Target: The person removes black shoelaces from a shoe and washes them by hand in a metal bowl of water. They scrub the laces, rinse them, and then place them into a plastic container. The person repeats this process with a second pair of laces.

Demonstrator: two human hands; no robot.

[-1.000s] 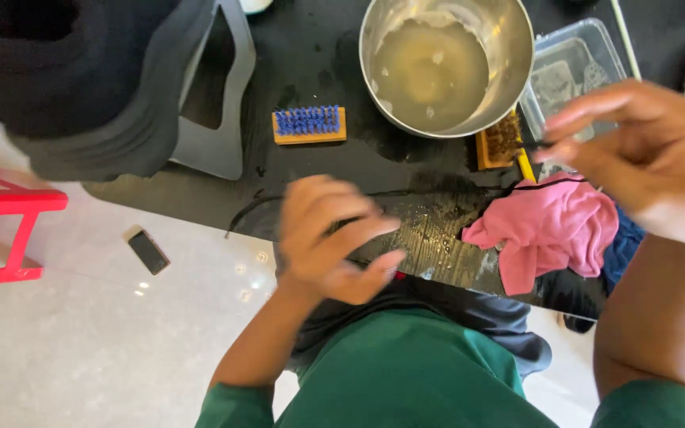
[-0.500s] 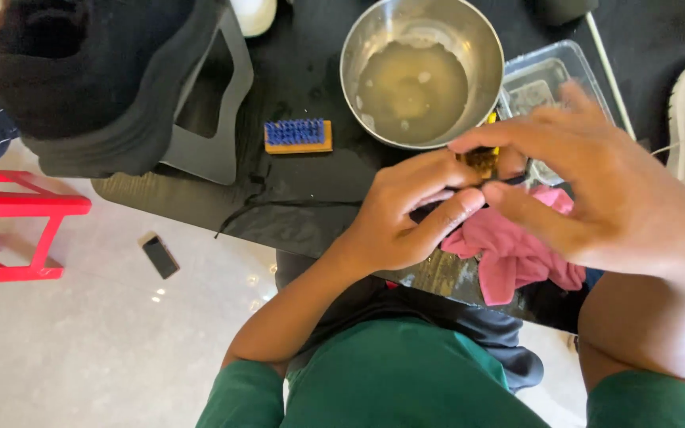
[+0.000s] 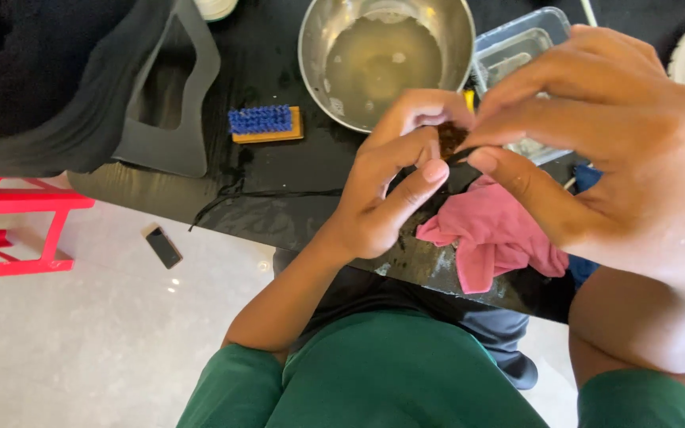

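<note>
- We see a small dark brown object [image 3: 449, 139], too hidden to identify, pinched between both hands above the near edge of the black surface [image 3: 279, 214].
- The left hand [image 3: 394, 186] closes its fingertips on the object from the left; the right hand [image 3: 620, 150] meets it from the right, thumb and fingers pressed to the same piece, so the hands are together.
- Just below them lies a crumpled pink cloth [image 3: 493, 238].
- Beyond the hands stands a steel bowl [image 3: 386, 55] of cloudy liquid, with a clear plastic container [image 3: 517, 51] beside it.
- Left of the bowl rests a blue-bristled wooden brush [image 3: 265, 124].
- On the pale floor we note a red frame [image 3: 17, 230] and a small dark phone [image 3: 163, 246].
</note>
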